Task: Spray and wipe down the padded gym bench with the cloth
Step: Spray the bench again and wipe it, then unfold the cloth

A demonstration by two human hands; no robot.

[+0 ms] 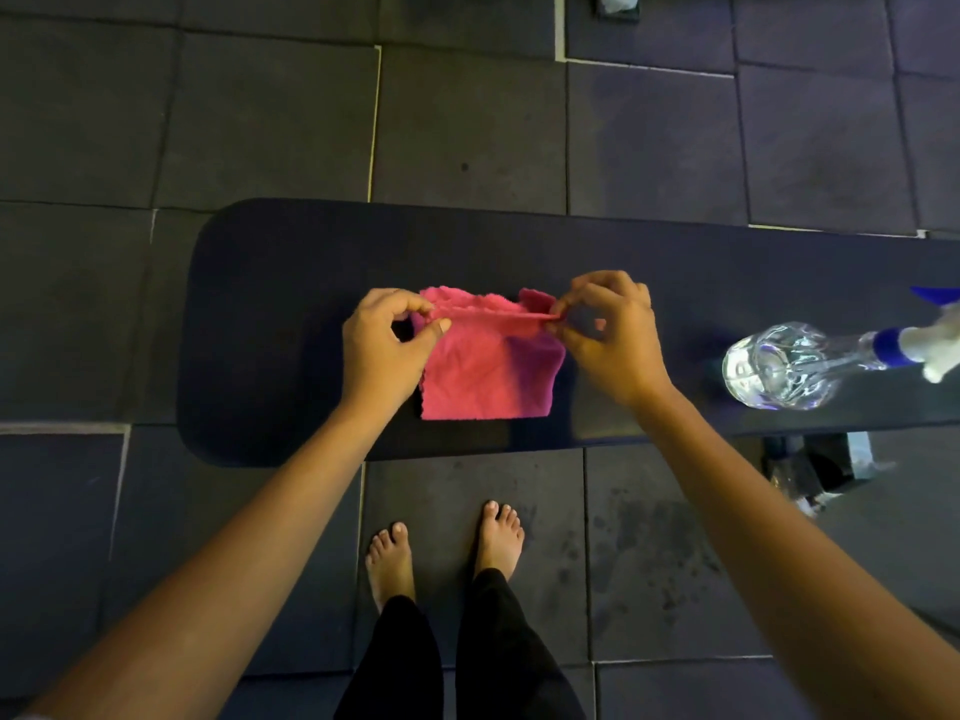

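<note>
**Status: cloth in hand, no wiping stroke under way**

The left hand (387,345) and the right hand (608,335) each pinch one end of the upper edge of the pink cloth (483,376) between thumb and fingertips. That edge is pulled taut between the two pinches. Below the grip, the cloth hangs down to the padded bench (291,262). Beyond the grip, a folded layer shows behind the edge. The spray bottle (779,366) stands on the bench well to the right of the right-hand pinch, with no hand on it.

Assessment: the cloth appears to be being folded or straightened for use. Whether the pad has been sprayed cannot be told; no wet streaks are clearly visible. The wipe-down likely remains to be done.
</note>
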